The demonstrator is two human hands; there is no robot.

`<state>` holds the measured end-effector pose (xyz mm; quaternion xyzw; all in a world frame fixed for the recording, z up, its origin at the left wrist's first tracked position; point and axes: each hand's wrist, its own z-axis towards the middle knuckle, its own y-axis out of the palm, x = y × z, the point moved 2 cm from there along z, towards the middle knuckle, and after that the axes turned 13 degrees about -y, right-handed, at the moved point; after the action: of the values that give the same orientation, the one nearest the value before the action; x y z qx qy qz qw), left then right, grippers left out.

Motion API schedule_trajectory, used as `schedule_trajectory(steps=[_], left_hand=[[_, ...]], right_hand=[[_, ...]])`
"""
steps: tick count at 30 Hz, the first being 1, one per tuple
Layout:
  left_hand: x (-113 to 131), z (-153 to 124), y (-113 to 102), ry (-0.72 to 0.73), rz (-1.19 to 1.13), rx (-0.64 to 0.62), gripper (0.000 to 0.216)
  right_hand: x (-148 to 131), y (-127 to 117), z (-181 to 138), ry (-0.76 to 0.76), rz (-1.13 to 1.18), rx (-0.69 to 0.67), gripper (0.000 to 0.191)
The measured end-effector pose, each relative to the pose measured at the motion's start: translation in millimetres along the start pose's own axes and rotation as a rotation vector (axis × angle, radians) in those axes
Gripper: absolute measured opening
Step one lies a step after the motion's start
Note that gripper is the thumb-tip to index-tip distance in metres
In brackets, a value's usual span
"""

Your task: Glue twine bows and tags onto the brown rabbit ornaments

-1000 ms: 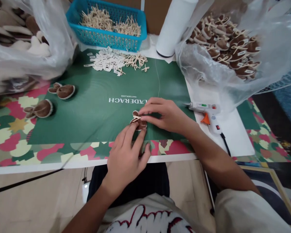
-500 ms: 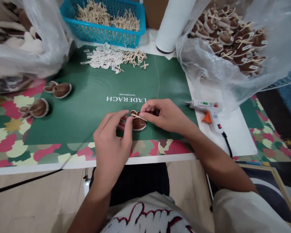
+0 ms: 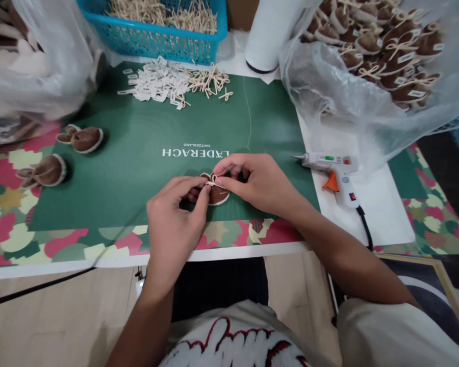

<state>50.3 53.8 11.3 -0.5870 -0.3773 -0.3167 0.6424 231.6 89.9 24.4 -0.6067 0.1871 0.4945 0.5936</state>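
Green mat (image 3: 110, 193): a sideways push could skid the plush; smooth, flat sheet.
Clear bag (image 3: 371, 114), 2 o'clock from the plush: might scorch if it sagged onto a hot nozzle; thin, crinkled film.
Left hand (image 3: 179, 204), 9 o'clock: thumb and forefinger narrowed on the bow's left end.
Right hand (image 3: 250, 178), 2 o'clock: thumb and forefinger pinching its right side.
Glue gun (image 3: 334, 163), 3 o'clock: a careless sweep could catch the wrist; hard plastic, tapered nozzle.
Brown plush (image 3: 219, 197): flat on the mat between the hands; velvety, rounded, pale-rimmed.
Cord bow (image 3: 213, 179): uneven tugging could twist it; thin, looped.
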Motion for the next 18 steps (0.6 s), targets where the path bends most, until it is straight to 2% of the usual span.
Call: schedule_trajectory(steps=[6, 11, 15, 18], left_hand=[[-0.2, 0.5, 1.5, -0.025, 0.015, -0.009, 0.01], [3.6, 0.7, 3.4, -0.007, 0.015, 0.007, 0.018], [6.6, 0.6, 6.8, 0.011, 0.036, 0.038, 0.014], [8.5, 0.1, 9.2, 0.028, 0.045, 0.058, 0.013]], right_hand=[[2.5, 1.8, -0.1, -0.078, -0.023, 0.034, 0.009], [2.7, -2.2, 1.0, -0.044, -0.055, 0.021, 0.012], [0.6, -5.3, 1.3, -0.019, -0.067, 0.003, 0.02], [-0.6, -5.9, 1.1, 0.001, -0.02, 0.002, 0.015]])
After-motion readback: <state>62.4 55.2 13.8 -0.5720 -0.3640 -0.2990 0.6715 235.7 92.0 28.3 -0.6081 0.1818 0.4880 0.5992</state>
